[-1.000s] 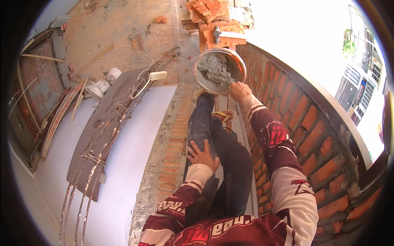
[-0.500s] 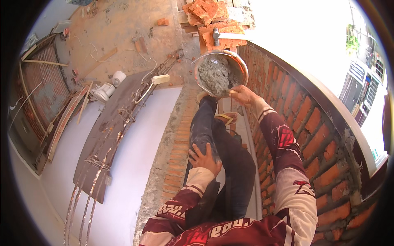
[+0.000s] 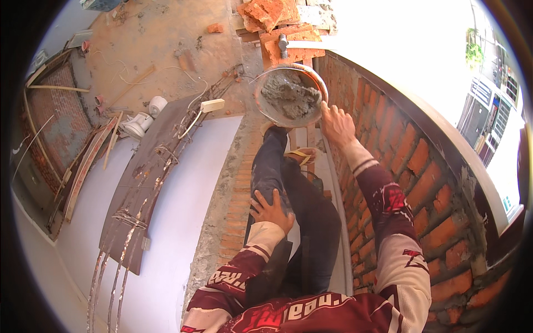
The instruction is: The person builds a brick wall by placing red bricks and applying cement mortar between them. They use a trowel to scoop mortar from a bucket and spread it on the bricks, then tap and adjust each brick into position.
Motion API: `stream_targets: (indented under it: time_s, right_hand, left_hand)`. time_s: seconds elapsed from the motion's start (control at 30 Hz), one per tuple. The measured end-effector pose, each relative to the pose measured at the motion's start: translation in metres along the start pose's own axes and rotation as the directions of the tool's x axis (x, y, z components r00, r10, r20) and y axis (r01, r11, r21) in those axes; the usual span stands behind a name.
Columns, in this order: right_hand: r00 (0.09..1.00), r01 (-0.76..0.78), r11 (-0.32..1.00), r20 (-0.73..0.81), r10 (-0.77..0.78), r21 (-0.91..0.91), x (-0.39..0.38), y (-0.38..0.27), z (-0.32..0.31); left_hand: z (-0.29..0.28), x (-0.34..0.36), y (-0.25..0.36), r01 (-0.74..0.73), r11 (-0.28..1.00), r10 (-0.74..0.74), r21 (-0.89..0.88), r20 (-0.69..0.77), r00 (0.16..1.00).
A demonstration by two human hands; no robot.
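Observation:
My left hand (image 3: 272, 212) lies spread on the left knee of my dark trousers (image 3: 265, 175), holding nothing. Ahead of my legs is a round bucket (image 3: 318, 81) with grey wet mortar (image 3: 291, 95) inside. At the bucket's right side, my right hand (image 3: 338, 126) has its fingers curled against the rim; its palm side is hidden. No tool shows in this hand. Beyond the bucket, a hammer (image 3: 283, 46) with a pale handle lies on orange bricks (image 3: 270, 54).
A rough brick wall (image 3: 413, 161) runs along my right. On the left are a brown board (image 3: 143, 161), rusty rebar (image 3: 114, 288) and a white power strip (image 3: 212, 105) on a cord. More broken bricks (image 3: 266, 14) are stacked at the back.
My right hand has shifted right and slightly up around the bucket's rim. The mortar's surface looks different. The view has shifted slightly; my left hand still rests on the knee.

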State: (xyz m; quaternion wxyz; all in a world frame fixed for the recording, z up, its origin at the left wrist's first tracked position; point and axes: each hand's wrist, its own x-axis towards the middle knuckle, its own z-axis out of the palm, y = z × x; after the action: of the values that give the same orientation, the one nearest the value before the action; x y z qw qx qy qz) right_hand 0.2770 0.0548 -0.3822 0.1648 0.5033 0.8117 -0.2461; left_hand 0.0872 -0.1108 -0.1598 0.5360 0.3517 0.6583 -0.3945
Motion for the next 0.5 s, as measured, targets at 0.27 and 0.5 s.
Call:
stream_targets:
  time_s: [0.27,0.5]
  right_hand:
    - [0.884,-0.172,0.944,0.467,0.022,0.282,0.051,-0.023,0.028]
    - [0.859,-0.260,0.843,0.511,-0.020,0.470,0.049,-0.019,0.036]
  left_hand:
    - [0.001,0.000,0.000,-0.005,1.000,0.005,-0.002,0.004,1.000]
    - [0.003,0.000,0.002,0.005,1.000,-0.004,0.017,-0.026,1.000]
